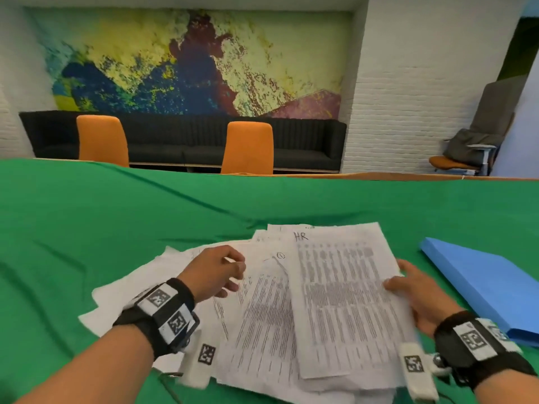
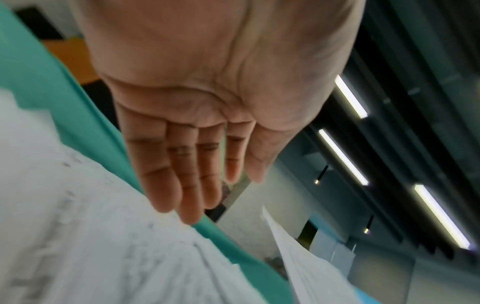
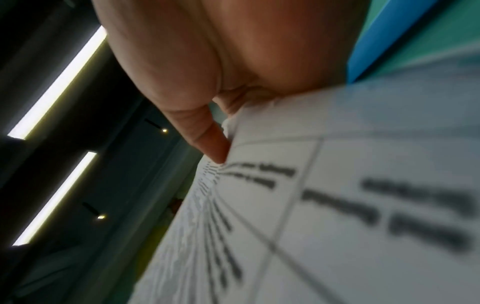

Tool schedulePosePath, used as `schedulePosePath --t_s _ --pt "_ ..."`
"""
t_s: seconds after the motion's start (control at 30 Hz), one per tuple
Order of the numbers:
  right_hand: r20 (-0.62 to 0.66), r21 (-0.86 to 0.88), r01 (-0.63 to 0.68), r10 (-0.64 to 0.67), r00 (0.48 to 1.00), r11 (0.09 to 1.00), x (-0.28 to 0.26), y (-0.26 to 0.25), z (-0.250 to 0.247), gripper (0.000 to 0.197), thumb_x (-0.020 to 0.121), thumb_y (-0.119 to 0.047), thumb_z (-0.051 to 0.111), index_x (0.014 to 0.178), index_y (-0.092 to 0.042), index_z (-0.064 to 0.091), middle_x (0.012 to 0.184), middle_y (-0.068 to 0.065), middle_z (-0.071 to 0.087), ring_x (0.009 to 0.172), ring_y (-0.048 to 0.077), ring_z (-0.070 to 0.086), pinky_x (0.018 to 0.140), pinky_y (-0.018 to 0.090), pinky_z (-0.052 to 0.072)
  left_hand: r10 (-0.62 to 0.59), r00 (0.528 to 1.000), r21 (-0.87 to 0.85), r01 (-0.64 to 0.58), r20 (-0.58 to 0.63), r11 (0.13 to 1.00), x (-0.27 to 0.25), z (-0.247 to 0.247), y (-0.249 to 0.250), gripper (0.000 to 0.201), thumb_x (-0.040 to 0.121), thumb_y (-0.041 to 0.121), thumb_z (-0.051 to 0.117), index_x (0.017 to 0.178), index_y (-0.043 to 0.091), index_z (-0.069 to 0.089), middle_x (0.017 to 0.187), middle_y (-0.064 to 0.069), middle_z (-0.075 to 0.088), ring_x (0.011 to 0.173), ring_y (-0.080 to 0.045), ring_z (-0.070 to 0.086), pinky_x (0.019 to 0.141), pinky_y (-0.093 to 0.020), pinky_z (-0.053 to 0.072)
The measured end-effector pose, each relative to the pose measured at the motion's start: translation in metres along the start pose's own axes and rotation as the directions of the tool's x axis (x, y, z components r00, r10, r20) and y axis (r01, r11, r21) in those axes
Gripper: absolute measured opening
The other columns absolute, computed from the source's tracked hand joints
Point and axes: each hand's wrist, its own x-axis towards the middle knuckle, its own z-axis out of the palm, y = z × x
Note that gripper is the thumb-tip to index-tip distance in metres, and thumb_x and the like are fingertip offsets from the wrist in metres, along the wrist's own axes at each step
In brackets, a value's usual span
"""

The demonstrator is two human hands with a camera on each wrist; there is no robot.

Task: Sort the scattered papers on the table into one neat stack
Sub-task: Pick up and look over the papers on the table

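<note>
**Head view: loose sheets fanned across the green cloth**

Head view shows the papers (image 1: 262, 301) lying low and centre, a ragged fan of thin white printed sheets overlapping on the wrinkled green tablecloth (image 1: 116, 214). Right hand (image 1: 420, 298) pinches the right edge of the top sheet (image 1: 347, 293), thumb on its face, fingers tucked beneath; this page carries dense columns of type and a handwritten "HR". Left hand (image 1: 213, 272) hovers over the left side of the fan, and the left wrist view shows its fingers (image 2: 182, 164) straight, close together, holding nothing. At the right edge lies a flat, smooth blue folder (image 1: 490, 284), closed, contents unseen. Two orange chairs (image 1: 248, 147) stand across the table.
</note>
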Motion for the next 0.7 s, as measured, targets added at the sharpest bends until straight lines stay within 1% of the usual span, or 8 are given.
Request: schedulePosePath --t_s 0.03,0.1,0.2,0.3,0.4,0.47,0.6,0.7 --pt "-0.023 -0.032 -0.036 0.035 0.999 0.999 -0.001 0.006 -0.013 0.039 0.097 0.006 0.047 0.132 -0.010 0.055 0.108 0.024 0.076 0.091 0.048 0.074 0.087 0.067 0.055 -0.037 0.999 0.156 0.039 -0.018 0.987 0.001 -0.001 -0.010 0.016 0.097 0.026 0.063 0.111 0.018 0.064 0.104 -0.010 0.073 0.081 -0.021 0.073 0.075 -0.038 0.059" --pt "-0.074 -0.055 -0.100 0.096 0.993 0.993 -0.006 0.018 -0.034 0.031 0.100 0.003 0.045 0.127 -0.006 0.058 0.102 0.027 0.076 0.088 0.049 0.073 0.087 0.073 0.052 -0.127 0.992 0.424 0.111 0.010 0.899 0.002 0.007 -0.031 0.040 0.093 0.045 0.065 0.125 0.023 0.059 0.123 -0.005 0.066 0.100 -0.020 0.069 0.089 -0.038 0.056" --pt "-0.119 -0.028 -0.132 0.128 0.985 0.991 -0.009 0.034 -0.047 0.035 0.100 0.004 0.043 0.129 -0.009 0.058 0.100 0.030 0.076 0.091 0.051 0.069 0.087 0.078 0.048 -0.179 0.981 0.594 0.102 0.071 0.798 0.005 0.034 -0.043 0.079 0.088 0.062 0.063 0.149 0.017 0.040 0.152 -0.004 0.047 0.132 -0.023 0.051 0.105 -0.033 0.042" --pt "-0.136 -0.006 -0.144 0.142 0.980 0.989 -0.007 0.047 -0.047 0.038 0.099 0.004 0.043 0.131 -0.011 0.058 0.098 0.027 0.077 0.103 0.058 0.066 0.089 0.078 0.046 -0.193 0.978 0.588 0.113 0.075 0.801 0.013 0.057 -0.041 0.082 0.081 0.060 0.073 0.144 0.016 0.043 0.142 -0.004 0.053 0.123 -0.023 0.055 0.099 -0.033 0.046" --pt "-0.123 0.023 -0.168 0.170 0.978 0.985 -0.007 0.056 -0.043 0.038 0.100 0.002 0.044 0.131 -0.015 0.057 0.102 0.028 0.076 0.109 0.063 0.060 0.090 0.079 0.046 -0.211 0.976 0.567 0.140 0.061 0.812 0.020 0.068 -0.040 0.068 0.080 0.041 0.080 0.135 0.015 0.049 0.132 -0.004 0.059 0.110 -0.022 0.058 0.096 -0.032 0.050" --pt "-0.103 0.042 -0.172 0.176 0.979 0.984 -0.008 0.060 -0.040 0.037 0.100 0.003 0.044 0.128 -0.016 0.057 0.104 0.030 0.075 0.110 0.064 0.059 0.091 0.079 0.045 -0.204 0.977 0.548 0.135 0.066 0.825 0.022 0.070 -0.042 0.060 0.081 0.032 0.081 0.131 0.015 0.052 0.130 -0.003 0.061 0.112 -0.022 0.060 0.098 -0.033 0.051" --pt "-0.053 0.065 -0.178 0.182 0.982 0.982 -0.005 0.065 -0.041 0.038 0.099 0.003 0.043 0.129 -0.015 0.058 0.107 0.029 0.074 0.111 0.065 0.057 0.091 0.079 0.045 -0.218 0.976 0.526 0.173 0.025 0.833 0.020 0.053 -0.047 0.071 0.083 0.029 0.079 0.143 0.017 0.044 0.135 -0.005 0.058 0.117 -0.024 0.059 0.098 -0.033 0.049" --pt "-0.042 0.089 -0.181 0.185 0.982 0.980 -0.004 0.067 -0.046 0.036 0.100 0.004 0.042 0.127 -0.013 0.058 0.107 0.029 0.075 0.111 0.064 0.058 0.092 0.076 0.047 -0.128 0.989 0.492 0.151 -0.080 0.858 0.023 0.046 -0.037 0.073 0.086 0.035 0.076 0.146 0.023 0.038 0.132 -0.009 0.057 0.110 -0.025 0.061 0.096 -0.039 0.053"
